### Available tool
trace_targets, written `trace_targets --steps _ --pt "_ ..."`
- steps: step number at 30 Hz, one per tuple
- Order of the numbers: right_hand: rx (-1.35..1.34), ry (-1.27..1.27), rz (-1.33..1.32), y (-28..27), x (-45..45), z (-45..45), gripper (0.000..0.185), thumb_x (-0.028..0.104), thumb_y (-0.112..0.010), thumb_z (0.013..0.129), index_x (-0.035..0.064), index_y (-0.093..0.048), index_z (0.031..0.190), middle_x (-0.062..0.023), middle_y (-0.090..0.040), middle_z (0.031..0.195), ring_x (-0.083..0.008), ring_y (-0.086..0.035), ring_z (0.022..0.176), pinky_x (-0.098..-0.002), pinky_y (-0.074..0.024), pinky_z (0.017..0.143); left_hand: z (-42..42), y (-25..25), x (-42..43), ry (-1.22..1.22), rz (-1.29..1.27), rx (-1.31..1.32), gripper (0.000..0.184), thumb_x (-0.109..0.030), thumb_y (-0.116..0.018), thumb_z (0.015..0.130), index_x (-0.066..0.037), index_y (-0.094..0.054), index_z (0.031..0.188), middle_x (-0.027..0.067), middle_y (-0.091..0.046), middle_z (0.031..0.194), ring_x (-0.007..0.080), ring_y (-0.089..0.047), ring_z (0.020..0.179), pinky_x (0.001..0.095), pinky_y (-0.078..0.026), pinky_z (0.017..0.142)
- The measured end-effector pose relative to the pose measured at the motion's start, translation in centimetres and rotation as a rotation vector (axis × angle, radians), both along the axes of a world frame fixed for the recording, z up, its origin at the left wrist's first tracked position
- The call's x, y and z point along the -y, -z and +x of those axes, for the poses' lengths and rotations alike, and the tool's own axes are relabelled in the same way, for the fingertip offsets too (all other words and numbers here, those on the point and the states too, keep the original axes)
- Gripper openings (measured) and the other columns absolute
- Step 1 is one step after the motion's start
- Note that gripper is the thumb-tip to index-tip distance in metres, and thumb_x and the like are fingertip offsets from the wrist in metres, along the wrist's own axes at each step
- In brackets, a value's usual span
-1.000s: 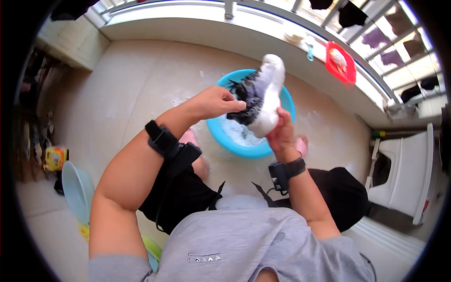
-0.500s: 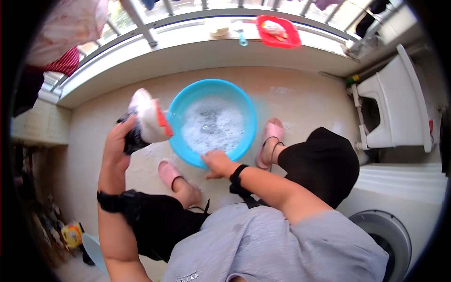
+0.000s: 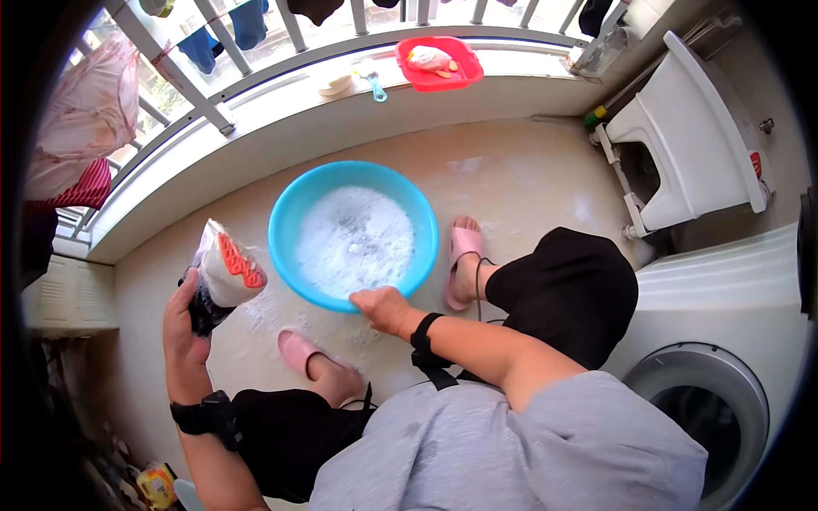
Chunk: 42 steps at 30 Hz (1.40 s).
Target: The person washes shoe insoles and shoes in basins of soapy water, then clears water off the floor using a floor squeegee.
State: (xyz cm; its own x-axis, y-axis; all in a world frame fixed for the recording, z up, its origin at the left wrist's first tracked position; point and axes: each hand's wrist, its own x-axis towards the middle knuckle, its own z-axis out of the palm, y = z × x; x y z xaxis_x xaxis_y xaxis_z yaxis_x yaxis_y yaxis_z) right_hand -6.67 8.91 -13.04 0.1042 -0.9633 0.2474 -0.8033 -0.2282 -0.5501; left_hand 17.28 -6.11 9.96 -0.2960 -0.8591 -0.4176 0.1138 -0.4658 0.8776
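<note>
My left hand [image 3: 181, 328] is wrapped around a shoe [image 3: 223, 279], holding it tilted in the air left of the basin. White, black and orange-red show on the shoe, and its orange-red tread faces up. A round blue basin [image 3: 285, 260] stands on the floor, with white suds [image 3: 354, 238] over its water. My right hand [image 3: 383, 308] grips the near rim of the basin, thumb and fingers closed on it.
On the ledge ahead are a red tray [image 3: 439, 75], a blue-handled brush [image 3: 375, 85] and a pale dish [image 3: 334, 83]. A white plastic stool [image 3: 694, 136] and a front-loading washing machine [image 3: 711, 294] stand right. My feet in pink slippers [image 3: 298, 351] flank the basin.
The shoe in my left hand has turned to show more tread, and its gap to the basin has widened. My right fingers have closed on the rim. The view has shifted.
</note>
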Motion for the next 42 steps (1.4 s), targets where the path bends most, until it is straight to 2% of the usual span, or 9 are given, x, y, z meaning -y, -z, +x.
trace_targets --steps 4,8,15,22,25,28,36,39,42 --pt "0.092 0.227 -0.041 -2.9 0.8 -1.5 0.022 0.006 -0.056 0.071 0.0088 -0.057 0.093 -0.0113 -0.060 0.075 -0.0315 -0.060 0.067 -0.0399 -0.0466 0.056 -1.2 -0.6 -0.1 -0.008 -0.013 -0.009 0.036 -0.025 -0.054 0.090 0.000 -0.053 0.116 0.0086 -0.060 0.109 0.0193 -0.059 0.098 0.0328 -0.046 0.089" --pt "0.363 0.555 -0.172 -2.8 4.0 -4.5 0.017 0.019 -0.059 0.082 0.0056 -0.057 0.092 -0.0172 -0.059 0.073 -0.0362 -0.058 0.069 -0.0399 -0.0445 0.059 -2.2 -1.4 -0.6 -0.055 -0.040 0.008 0.036 -0.024 -0.056 0.088 0.004 -0.054 0.111 0.0100 -0.061 0.103 0.0193 -0.062 0.091 0.0318 -0.049 0.082" --pt "0.500 0.728 -0.051 -7.6 4.5 -6.7 0.018 0.020 -0.056 0.084 0.0038 -0.056 0.092 -0.0190 -0.060 0.080 -0.0393 -0.056 0.074 -0.0428 -0.0443 0.064 -1.2 -1.0 -0.4 -0.049 -0.028 0.015 0.035 -0.025 -0.057 0.088 0.002 -0.055 0.110 0.0090 -0.062 0.103 0.0190 -0.062 0.091 0.0317 -0.049 0.082" --pt "0.886 0.860 -0.201 -10.6 5.7 -7.8 0.017 0.017 -0.057 0.085 0.0009 -0.059 0.091 -0.0109 -0.064 0.073 -0.0205 -0.060 0.064 -0.0315 -0.0467 0.062 -0.9 -1.1 -0.6 -0.066 -0.006 -0.013 0.037 -0.025 -0.056 0.088 0.002 -0.053 0.114 0.0084 -0.060 0.109 0.0193 -0.060 0.098 0.0324 -0.046 0.088" --pt "1.415 0.737 -0.172 -11.4 6.2 -7.3 0.016 0.016 -0.056 0.088 -0.0002 -0.060 0.091 -0.0027 -0.062 0.074 -0.0089 -0.057 0.062 -0.0254 -0.0478 0.056 -0.6 -0.9 -0.2 -0.054 -0.012 -0.035 0.037 -0.024 -0.056 0.089 0.000 -0.052 0.116 0.0087 -0.059 0.111 0.0191 -0.059 0.100 0.0323 -0.045 0.090" --pt "1.593 0.612 -0.068 -11.9 6.2 -6.6 0.016 0.016 -0.056 0.088 0.0003 -0.060 0.092 -0.0031 -0.063 0.076 -0.0097 -0.057 0.063 -0.0253 -0.0479 0.057 -0.5 -0.8 -0.4 -0.056 -0.014 -0.043 0.037 -0.024 -0.055 0.089 0.000 -0.051 0.117 0.0084 -0.059 0.112 0.0191 -0.058 0.101 0.0325 -0.045 0.090" --pt "1.433 0.385 0.060 -11.4 6.5 -4.3 0.017 0.015 -0.057 0.086 0.0009 -0.060 0.094 -0.0054 -0.063 0.075 -0.0114 -0.058 0.064 -0.0264 -0.0473 0.059 -0.4 -0.7 -0.4 -0.066 0.001 -0.090 0.037 -0.023 -0.054 0.090 0.001 -0.051 0.118 0.0093 -0.059 0.113 0.0201 -0.058 0.101 0.0322 -0.044 0.092" --pt "0.713 0.152 -0.014 -10.2 5.9 -2.5 0.009 0.014 -0.059 0.081 0.0075 -0.058 0.085 -0.0140 -0.061 0.073 -0.0319 -0.059 0.066 -0.0380 -0.0462 0.058 0.9 -0.1 0.4 -0.023 -0.005 -0.125 0.037 -0.025 -0.051 0.091 0.000 -0.052 0.117 0.0099 -0.059 0.115 0.0199 -0.058 0.102 0.0337 -0.044 0.093" --pt "0.378 -0.036 -0.109 -8.0 4.4 -0.6 0.007 0.009 -0.055 0.076 0.0099 -0.055 0.083 -0.0121 -0.060 0.071 -0.0322 -0.059 0.068 -0.0412 -0.0462 0.057 -0.1 -1.2 -0.3 -0.114 -0.108 -0.010 0.037 -0.023 -0.058 0.087 0.004 -0.055 0.111 0.0097 -0.062 0.102 0.0188 -0.063 0.088 0.0307 -0.050 0.079"
